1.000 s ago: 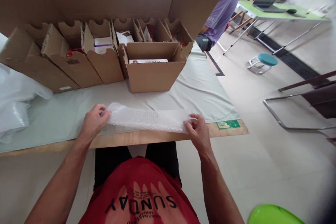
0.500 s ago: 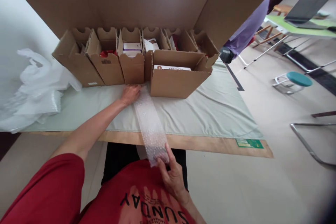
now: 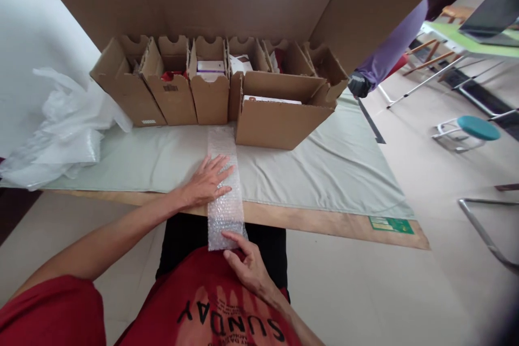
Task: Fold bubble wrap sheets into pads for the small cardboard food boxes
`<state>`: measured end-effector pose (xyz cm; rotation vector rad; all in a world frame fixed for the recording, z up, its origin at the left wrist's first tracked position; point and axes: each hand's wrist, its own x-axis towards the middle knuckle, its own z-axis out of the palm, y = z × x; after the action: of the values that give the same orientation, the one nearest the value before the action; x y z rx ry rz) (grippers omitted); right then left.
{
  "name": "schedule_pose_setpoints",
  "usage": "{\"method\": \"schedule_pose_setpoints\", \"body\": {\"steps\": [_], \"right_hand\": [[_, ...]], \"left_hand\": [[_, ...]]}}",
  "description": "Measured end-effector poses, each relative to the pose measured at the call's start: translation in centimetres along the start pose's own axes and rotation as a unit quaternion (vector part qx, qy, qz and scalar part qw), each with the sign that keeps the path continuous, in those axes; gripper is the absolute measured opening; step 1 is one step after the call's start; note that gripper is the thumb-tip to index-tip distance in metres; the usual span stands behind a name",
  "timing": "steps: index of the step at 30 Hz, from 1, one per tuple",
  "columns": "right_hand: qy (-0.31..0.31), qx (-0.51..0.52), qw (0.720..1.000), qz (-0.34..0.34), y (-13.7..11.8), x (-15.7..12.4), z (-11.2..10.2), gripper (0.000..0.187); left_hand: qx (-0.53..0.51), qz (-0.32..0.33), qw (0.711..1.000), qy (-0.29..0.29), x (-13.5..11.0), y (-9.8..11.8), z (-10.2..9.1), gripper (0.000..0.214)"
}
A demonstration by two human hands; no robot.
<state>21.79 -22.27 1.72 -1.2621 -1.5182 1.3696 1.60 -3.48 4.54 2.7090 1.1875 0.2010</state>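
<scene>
A long strip of clear bubble wrap (image 3: 226, 211) runs from the row of boxes across the cloth and over the table's front edge. My left hand (image 3: 208, 181) lies flat on it with the fingers spread, holding nothing. Down at the near end, past the table edge, my right hand (image 3: 248, 266) grips the strip at its lower right corner. The index finger rests on top and the thumb is by the end; the other fingers are mostly hidden.
Several cardboard boxes (image 3: 208, 100) stand in a row at the back, with another box (image 3: 279, 127) in front at the right. Crumpled plastic wrap (image 3: 68, 130) lies at the left. A person's purple-clothed leg (image 3: 395, 46), a teal stool (image 3: 478, 127) and a laptop (image 3: 494, 16) are on the right.
My left hand has come toward me from the strip's far end and opened flat on its middle. My right hand has moved slightly left, and the strip now lies straighter.
</scene>
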Motion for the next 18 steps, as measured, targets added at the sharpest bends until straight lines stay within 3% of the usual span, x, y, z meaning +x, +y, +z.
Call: {"method": "schedule_pose_setpoints", "body": {"steps": [4,7,11,13,16,18], "right_hand": [[-0.066,0.017,0.997,0.037,-0.4,0.6,0.9,0.054],[-0.081,0.034,0.995,0.041,-1.2,0.5,0.7,0.055],[-0.096,0.072,0.992,0.032,-3.1,-0.1,-0.4,0.052],[-0.104,0.095,0.989,0.037,-4.2,-0.3,-0.9,0.053],[-0.128,0.143,0.98,0.052,-6.0,0.0,-1.4,0.055],[-0.152,0.191,0.969,0.043,-7.3,0.6,-1.7,0.056]], "left_hand": [[-0.007,0.005,0.998,-0.07,0.9,-1.5,0.1,0.062],[-0.038,0.002,0.998,-0.044,0.4,-1.9,-0.4,0.06],[-0.163,0.019,0.986,0.018,-3.8,-1.3,-1.6,0.048],[-0.221,0.035,0.974,0.021,-6.3,-1.0,-2.3,0.054],[-0.218,0.048,0.974,0.034,-8.9,-0.4,-2.7,0.06],[-0.202,0.058,0.976,0.046,-9.5,0.3,-2.4,0.052]]}}
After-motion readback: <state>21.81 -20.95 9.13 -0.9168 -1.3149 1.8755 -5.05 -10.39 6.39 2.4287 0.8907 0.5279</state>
